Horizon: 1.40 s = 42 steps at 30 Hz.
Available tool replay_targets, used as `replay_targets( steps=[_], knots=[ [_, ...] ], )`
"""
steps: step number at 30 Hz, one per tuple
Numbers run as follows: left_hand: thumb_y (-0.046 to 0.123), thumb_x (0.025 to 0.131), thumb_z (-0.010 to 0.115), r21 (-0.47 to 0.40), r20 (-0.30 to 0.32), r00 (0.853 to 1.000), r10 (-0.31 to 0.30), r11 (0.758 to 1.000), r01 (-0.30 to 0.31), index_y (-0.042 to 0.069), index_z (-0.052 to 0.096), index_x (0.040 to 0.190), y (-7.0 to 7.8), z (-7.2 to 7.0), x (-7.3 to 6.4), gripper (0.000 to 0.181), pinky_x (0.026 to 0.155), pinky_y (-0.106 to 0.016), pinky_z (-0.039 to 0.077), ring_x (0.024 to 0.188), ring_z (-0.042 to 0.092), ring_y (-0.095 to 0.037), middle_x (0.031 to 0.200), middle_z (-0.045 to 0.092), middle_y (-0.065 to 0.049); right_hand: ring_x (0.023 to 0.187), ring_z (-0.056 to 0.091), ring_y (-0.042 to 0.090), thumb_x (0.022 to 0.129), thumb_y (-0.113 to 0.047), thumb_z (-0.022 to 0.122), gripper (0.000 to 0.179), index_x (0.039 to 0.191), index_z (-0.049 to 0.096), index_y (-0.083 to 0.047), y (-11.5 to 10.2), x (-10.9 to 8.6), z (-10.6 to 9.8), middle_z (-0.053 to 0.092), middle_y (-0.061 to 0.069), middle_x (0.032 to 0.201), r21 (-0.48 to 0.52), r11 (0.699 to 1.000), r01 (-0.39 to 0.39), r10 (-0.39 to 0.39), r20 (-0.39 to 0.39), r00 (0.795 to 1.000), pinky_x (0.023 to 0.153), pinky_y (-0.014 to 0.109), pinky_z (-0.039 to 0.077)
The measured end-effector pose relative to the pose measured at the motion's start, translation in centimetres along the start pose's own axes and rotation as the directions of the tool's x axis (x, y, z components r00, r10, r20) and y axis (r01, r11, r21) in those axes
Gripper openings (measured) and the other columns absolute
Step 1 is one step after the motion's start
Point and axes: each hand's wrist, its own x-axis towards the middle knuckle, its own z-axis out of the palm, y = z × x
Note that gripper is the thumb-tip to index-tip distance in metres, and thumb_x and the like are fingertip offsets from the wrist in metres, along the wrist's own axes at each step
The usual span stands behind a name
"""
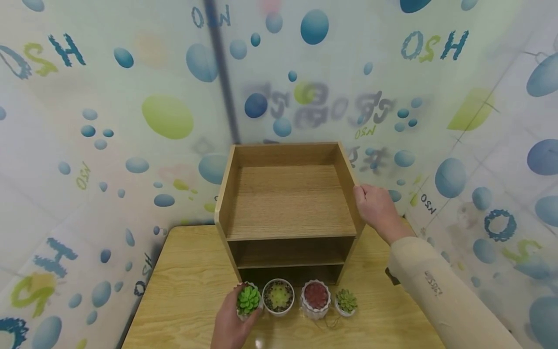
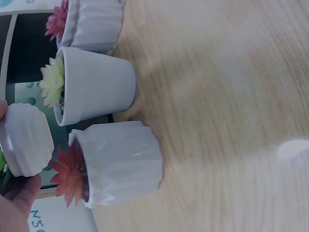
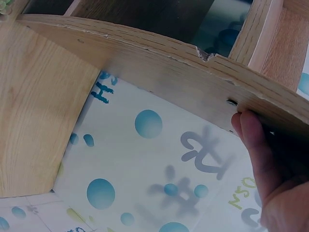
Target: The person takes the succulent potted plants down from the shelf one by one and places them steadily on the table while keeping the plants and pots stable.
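Note:
My left hand grips a small white pot with a green succulent, raised above the table in front of the shelf. Below it in the left wrist view stands a ridged white pot with an orange-red succulent, hidden in the head view. To its right come a smooth white pot with a yellow-green succulent, a fluted pot with a dark red succulent and a small pot with a green succulent. My right hand holds the right side panel of a wooden shelf.
The shelf stands at the back of a wood-grain table, its upper tier open and two dark compartments below. A patterned curtain hangs close behind and at both sides. A small dark object shows beside the right sleeve.

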Motion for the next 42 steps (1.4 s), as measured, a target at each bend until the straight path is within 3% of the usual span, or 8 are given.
replay_targets(
  steps=[6, 16, 26, 32, 38, 42],
  knots=[
    [0.013, 0.07, 0.094, 0.02, -0.041, 0.995, 0.088, 0.996, -0.087, -0.006, 0.057, 0.132, -0.9, 0.6, -0.5, 0.075, 0.093, -0.056, 0.054, 0.111, 0.067, -0.04, 0.124, 0.066, -0.022, 0.05, 0.031, 0.02, 0.109, -0.025, 0.03, 0.049, 0.062, 0.036, -0.012, -0.1, 0.0, 0.0, 0.035, 0.002, 0.054, -0.002, 1.0, 0.007, -0.007, -0.003, 1.0, 0.056, 0.035, 0.033],
    [0.015, 0.063, 0.097, 0.06, -0.106, 0.962, 0.251, 0.967, -0.246, -0.008, 0.059, 0.126, -2.0, 1.5, -1.2, 0.077, 0.088, -0.056, 0.055, 0.105, 0.068, -0.04, 0.118, 0.069, -0.021, 0.05, 0.031, 0.02, 0.109, -0.026, 0.028, 0.049, 0.062, 0.036, -0.013, -0.1, -0.2, -0.2, 0.035, 0.002, 0.054, 0.012, 1.0, -0.001, 0.001, -0.005, 1.0, 0.056, 0.035, 0.033],
    [0.016, 0.063, 0.097, 0.086, -0.083, 0.968, 0.236, 0.97, -0.229, -0.007, 0.06, 0.121, -2.3, 2.3, -2.1, 0.073, 0.079, -0.048, 0.057, 0.094, 0.068, -0.032, 0.109, 0.069, -0.016, 0.052, 0.031, 0.02, 0.109, -0.025, 0.029, 0.049, 0.063, 0.037, -0.011, -0.2, -0.1, -0.1, 0.036, 0.003, 0.056, -0.008, 1.0, 0.005, -0.005, -0.003, 1.0, 0.058, 0.035, 0.033],
    [0.018, 0.061, 0.097, 0.085, -0.093, 0.978, 0.188, 0.98, -0.18, -0.004, 0.061, 0.12, -2.5, 2.9, -2.4, 0.072, 0.078, -0.045, 0.057, 0.093, 0.067, -0.028, 0.106, 0.068, -0.012, 0.051, 0.03, 0.02, 0.109, -0.025, 0.029, 0.049, 0.062, 0.036, -0.012, 0.0, -0.1, 0.0, 0.035, 0.003, 0.055, 0.0, 1.0, 0.018, -0.018, -0.01, 1.0, 0.057, 0.035, 0.033],
    [0.015, 0.053, 0.097, 0.108, -0.19, 0.939, 0.287, 0.957, -0.271, -0.006, 0.062, 0.118, -3.3, 4.1, -2.5, 0.076, 0.075, -0.043, 0.056, 0.089, 0.066, -0.029, 0.103, 0.068, -0.014, 0.05, 0.031, 0.02, 0.109, -0.025, 0.03, 0.049, 0.062, 0.036, -0.012, 0.0, 0.1, 0.0, 0.035, 0.002, 0.054, -0.005, 1.0, 0.028, -0.028, -0.016, 0.999, 0.056, 0.035, 0.033],
    [0.016, 0.052, 0.097, 0.122, -0.192, 0.94, 0.282, 0.957, -0.262, -0.007, 0.062, 0.119, -3.4, 4.5, -2.9, 0.079, 0.075, -0.045, 0.056, 0.09, 0.065, -0.032, 0.104, 0.067, -0.017, 0.05, 0.031, 0.02, 0.109, -0.024, 0.031, 0.049, 0.062, 0.036, -0.012, 0.0, 0.0, 0.0, 0.036, 0.003, 0.054, -0.006, 1.0, 0.025, -0.025, -0.02, 0.999, 0.056, 0.035, 0.033]
  ],
)
